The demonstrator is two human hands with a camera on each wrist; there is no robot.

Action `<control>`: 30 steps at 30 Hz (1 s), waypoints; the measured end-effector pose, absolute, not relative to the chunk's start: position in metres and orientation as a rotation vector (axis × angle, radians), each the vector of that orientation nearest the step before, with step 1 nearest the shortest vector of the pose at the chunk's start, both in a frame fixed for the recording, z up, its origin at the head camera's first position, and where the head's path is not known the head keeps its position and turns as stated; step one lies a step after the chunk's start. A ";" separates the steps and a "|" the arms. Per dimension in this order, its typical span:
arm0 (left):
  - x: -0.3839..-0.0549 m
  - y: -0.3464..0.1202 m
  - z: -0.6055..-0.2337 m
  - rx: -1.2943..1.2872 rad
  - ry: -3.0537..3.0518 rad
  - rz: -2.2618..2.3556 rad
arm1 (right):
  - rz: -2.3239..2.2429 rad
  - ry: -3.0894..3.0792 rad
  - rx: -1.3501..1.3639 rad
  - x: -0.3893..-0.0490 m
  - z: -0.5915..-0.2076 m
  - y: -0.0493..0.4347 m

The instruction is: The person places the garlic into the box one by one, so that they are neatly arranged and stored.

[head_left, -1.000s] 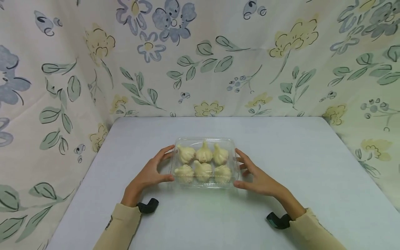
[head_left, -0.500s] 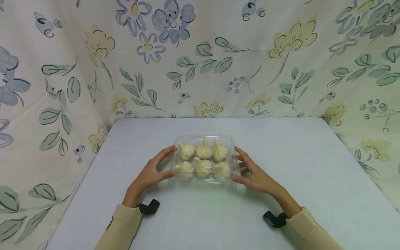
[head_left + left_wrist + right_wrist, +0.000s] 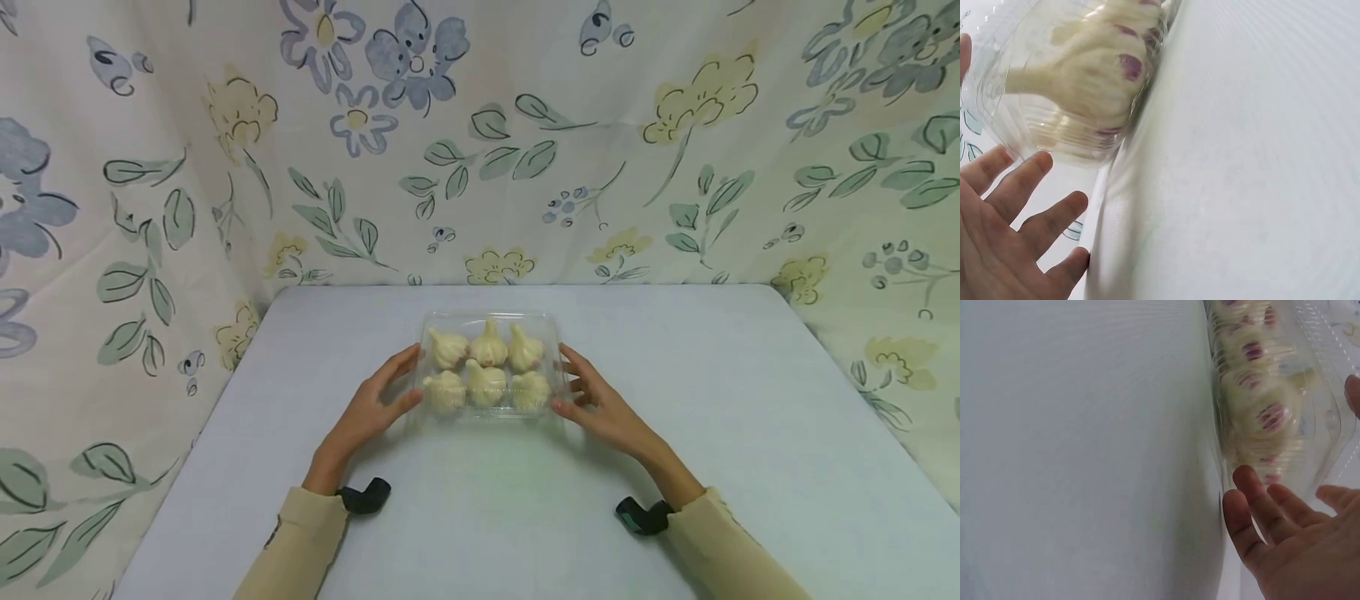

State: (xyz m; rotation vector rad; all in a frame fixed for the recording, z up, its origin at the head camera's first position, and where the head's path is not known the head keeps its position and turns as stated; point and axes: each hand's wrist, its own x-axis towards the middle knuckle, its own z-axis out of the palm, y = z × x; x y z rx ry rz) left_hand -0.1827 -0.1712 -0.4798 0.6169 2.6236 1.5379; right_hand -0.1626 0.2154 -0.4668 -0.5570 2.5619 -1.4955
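Several pale garlic bulbs (image 3: 487,383) sit in two rows inside a clear plastic clamshell box (image 3: 491,318), whose lid is down. Purple patches show on the bulbs in both wrist views. At the box's left side my left hand (image 3: 372,408) has its fingers spread, with thumb and fingertips right at the wall. My right hand (image 3: 603,406) mirrors it on the right side, thumb near the front corner. In the left wrist view, the lower fingers (image 3: 1054,225) stand apart from the plastic. The right wrist view has fingertips (image 3: 1247,478) against the box's end.
The box stands on a white table (image 3: 495,517), toward its far half. A floral curtain (image 3: 495,142) hangs behind the table and along both sides. Dark wrist cameras (image 3: 365,497) sit at both cuffs.
The box with the garlic has slid away toward the table's far edge, both hands moving along at its sides. The right forearm has also shifted somewhat left.
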 end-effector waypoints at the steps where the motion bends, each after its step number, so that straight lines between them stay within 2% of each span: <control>1: -0.183 -0.170 -0.480 0.614 2.621 1.546 | -1.504 2.563 -0.545 -0.163 -0.467 0.215; 20: -0.182 -0.158 -0.485 0.652 2.647 1.627 | -1.651 2.515 -0.393 -0.163 -0.474 0.208; 30: -0.173 -0.145 -0.487 0.367 2.778 1.742 | -1.749 2.462 -0.162 -0.157 -0.471 0.199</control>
